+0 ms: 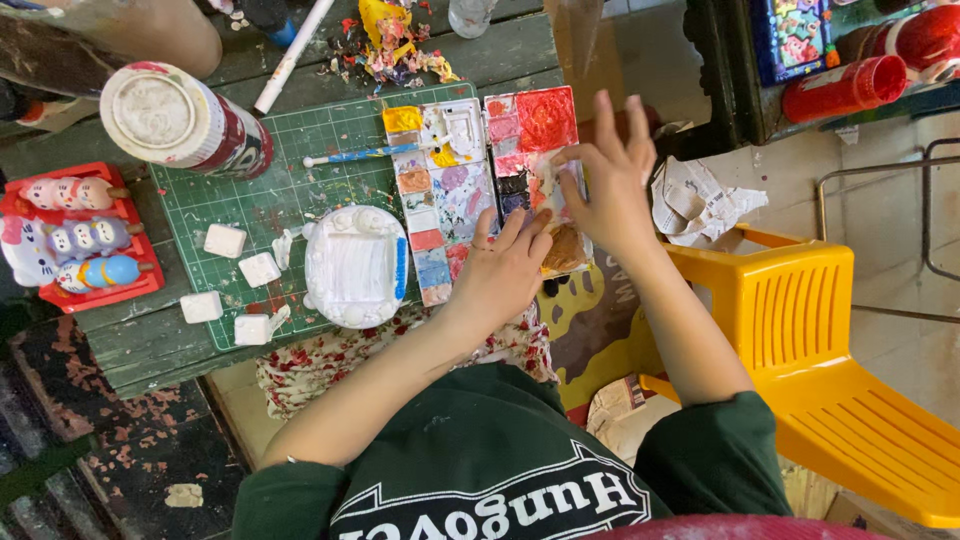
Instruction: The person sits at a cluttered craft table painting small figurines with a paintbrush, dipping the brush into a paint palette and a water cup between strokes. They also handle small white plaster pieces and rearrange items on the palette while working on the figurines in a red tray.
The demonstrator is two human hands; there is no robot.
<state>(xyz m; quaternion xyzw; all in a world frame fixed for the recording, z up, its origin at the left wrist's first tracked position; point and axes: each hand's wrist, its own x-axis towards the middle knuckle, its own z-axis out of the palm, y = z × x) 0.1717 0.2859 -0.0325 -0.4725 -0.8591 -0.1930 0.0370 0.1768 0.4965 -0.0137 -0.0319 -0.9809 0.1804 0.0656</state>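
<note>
A paint palette [450, 190] with many smeared colour wells lies open on the green cutting mat [290, 190]; its right half [530, 125] is mostly red. My left hand [505, 270] rests on the palette's near edge, fingers together, pressing beside a brown well [566, 250]. My right hand [610, 185] hovers over the right half with fingers spread, thumb and forefinger touching the palette's surface. A white unpainted plaster figure [355, 265] sits on the mat just left of my left hand. A blue-and-white paintbrush [370, 153] lies across the palette's upper left.
Several small white blocks [225, 240] lie on the mat's left side. A tipped cylindrical container [185, 120] lies at upper left, above a red tray of painted figurines [80, 235]. A yellow plastic chair [800, 330] stands right, with crumpled paper [700, 200] and red paint bottles [845, 88] beyond.
</note>
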